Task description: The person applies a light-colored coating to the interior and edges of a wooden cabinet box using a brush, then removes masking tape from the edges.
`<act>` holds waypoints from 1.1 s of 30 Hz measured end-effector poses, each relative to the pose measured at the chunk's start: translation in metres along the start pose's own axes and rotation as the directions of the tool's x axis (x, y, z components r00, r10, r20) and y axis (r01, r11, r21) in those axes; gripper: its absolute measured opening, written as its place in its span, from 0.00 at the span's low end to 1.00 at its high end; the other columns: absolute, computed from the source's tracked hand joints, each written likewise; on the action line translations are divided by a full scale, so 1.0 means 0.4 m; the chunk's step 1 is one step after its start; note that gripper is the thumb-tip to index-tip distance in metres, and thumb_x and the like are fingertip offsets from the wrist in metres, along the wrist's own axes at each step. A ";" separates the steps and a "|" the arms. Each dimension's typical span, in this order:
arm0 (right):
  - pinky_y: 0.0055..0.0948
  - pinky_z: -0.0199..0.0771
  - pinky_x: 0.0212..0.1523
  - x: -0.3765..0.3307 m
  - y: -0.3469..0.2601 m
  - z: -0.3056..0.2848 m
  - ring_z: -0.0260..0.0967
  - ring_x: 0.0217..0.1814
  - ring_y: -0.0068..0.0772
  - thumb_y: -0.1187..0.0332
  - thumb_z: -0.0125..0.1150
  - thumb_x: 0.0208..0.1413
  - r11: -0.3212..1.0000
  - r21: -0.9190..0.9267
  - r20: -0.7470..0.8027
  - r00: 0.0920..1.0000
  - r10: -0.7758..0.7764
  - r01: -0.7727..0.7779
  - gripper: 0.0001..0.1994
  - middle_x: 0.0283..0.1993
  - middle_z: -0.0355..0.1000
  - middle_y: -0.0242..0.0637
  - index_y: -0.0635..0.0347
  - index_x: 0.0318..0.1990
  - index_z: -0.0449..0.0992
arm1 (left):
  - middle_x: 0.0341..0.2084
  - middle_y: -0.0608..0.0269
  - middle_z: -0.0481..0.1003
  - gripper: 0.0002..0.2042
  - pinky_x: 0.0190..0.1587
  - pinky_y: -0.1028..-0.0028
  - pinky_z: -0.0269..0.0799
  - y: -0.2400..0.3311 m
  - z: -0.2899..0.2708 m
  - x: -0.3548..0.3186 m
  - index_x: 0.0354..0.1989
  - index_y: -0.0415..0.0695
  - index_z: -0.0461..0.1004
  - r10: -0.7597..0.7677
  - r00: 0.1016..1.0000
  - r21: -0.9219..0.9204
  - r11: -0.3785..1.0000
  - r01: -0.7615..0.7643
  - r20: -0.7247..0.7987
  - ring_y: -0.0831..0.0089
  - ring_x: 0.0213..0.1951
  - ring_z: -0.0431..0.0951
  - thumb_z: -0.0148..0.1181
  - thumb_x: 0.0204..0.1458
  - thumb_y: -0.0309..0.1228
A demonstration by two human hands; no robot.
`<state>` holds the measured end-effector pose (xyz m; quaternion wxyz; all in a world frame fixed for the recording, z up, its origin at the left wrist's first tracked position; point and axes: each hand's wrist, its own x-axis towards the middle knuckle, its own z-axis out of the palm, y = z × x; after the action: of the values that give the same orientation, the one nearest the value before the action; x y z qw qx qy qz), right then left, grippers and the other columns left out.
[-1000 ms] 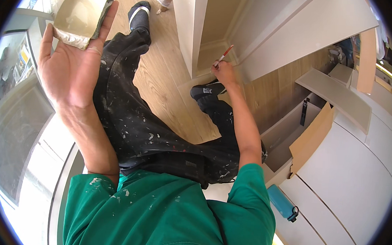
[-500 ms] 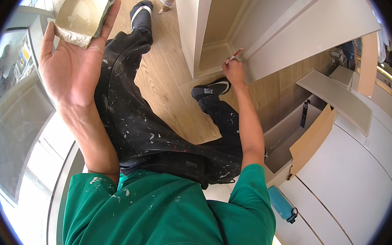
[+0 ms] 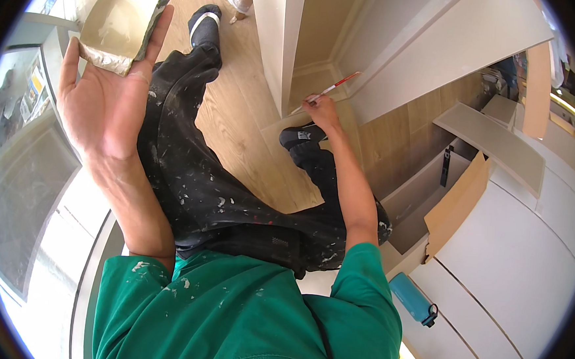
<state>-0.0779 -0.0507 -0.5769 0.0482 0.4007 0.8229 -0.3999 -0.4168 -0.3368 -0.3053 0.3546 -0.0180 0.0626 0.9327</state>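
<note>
My left hand [image 3: 112,109] is palm up at the upper left. It supports a shallow cut-off container [image 3: 118,21] with beige paint inside, thumb on one side and fingers along the other. A dried pale crust covers the container's near edge. Farther right, my right hand [image 3: 321,109] pinches a thin paintbrush [image 3: 339,84] with a red and white handle. The brush's lower end points toward the bottom front edge of a beige cabinet [image 3: 279,54]; whether its bristles touch the edge I cannot make out.
The cabinet's door panel [image 3: 433,50] stands open to the right. Beyond it lie a loose board [image 3: 494,143], a drawer box [image 3: 425,188] and cardboard [image 3: 457,203]. A teal bottle [image 3: 414,299] lies near my right elbow. Glass panes [image 3: 26,196] flank my left side. Wood floor [image 3: 238,124] runs underneath.
My right hand has moved left and slightly nearer, from inside the cabinet's bottom corner to its front edge, and more of the brush handle shows. My left hand with the container has dropped slightly.
</note>
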 end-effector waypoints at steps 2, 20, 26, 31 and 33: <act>0.33 0.76 0.34 0.001 0.008 0.000 0.79 0.29 0.39 0.65 0.66 0.52 1.000 0.001 0.020 1.000 0.011 -0.011 0.12 0.27 0.78 0.47 0.65 0.36 0.83 | 0.73 0.40 0.50 0.26 0.76 0.38 0.35 -0.002 0.001 -0.001 0.72 0.31 0.49 -0.002 1.000 -0.006 1.000 0.002 -0.009 0.43 0.75 0.45 0.36 0.69 0.32; 0.35 0.77 0.35 -0.018 -0.036 0.020 0.80 0.31 0.46 0.68 0.65 0.51 0.997 -0.076 -0.008 1.000 -0.025 0.024 0.10 0.29 0.79 0.50 0.65 0.36 0.83 | 0.73 0.43 0.51 0.26 0.76 0.37 0.35 -0.005 0.010 -0.003 0.72 0.32 0.50 0.023 0.998 0.015 1.000 -0.022 -0.067 0.45 0.75 0.47 0.36 0.69 0.33; 0.32 0.73 0.30 -0.008 -0.012 -0.028 0.76 0.25 0.34 0.67 0.65 0.52 0.997 -0.072 -0.045 0.999 0.016 -0.019 0.10 0.25 0.78 0.45 0.66 0.36 0.83 | 0.74 0.41 0.50 0.26 0.76 0.38 0.36 -0.012 0.009 0.000 0.73 0.31 0.49 0.033 0.998 0.050 0.998 -0.030 -0.062 0.43 0.75 0.45 0.35 0.69 0.32; 0.38 0.76 0.33 0.012 0.013 -0.096 0.79 0.30 0.47 0.68 0.65 0.51 0.990 -0.136 -0.124 0.992 0.028 -0.045 0.09 0.27 0.78 0.50 0.66 0.33 0.83 | 0.72 0.45 0.55 0.25 0.75 0.35 0.36 -0.006 0.004 -0.003 0.71 0.34 0.54 0.001 0.999 -0.030 1.000 -0.003 -0.049 0.46 0.74 0.51 0.36 0.69 0.34; 0.39 0.76 0.32 0.001 0.023 -0.117 0.78 0.29 0.48 0.69 0.65 0.51 0.981 -0.196 -0.162 0.987 -0.015 -0.017 0.08 0.27 0.78 0.50 0.66 0.33 0.82 | 0.72 0.44 0.54 0.25 0.75 0.35 0.38 -0.010 0.012 -0.002 0.71 0.35 0.52 0.009 0.999 0.011 1.000 -0.008 -0.045 0.44 0.74 0.51 0.35 0.70 0.35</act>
<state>-0.0605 -0.0145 -0.5513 0.0204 0.4258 0.8593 -0.2827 -0.4135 -0.3335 -0.3008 0.3494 -0.0367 0.0759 0.9332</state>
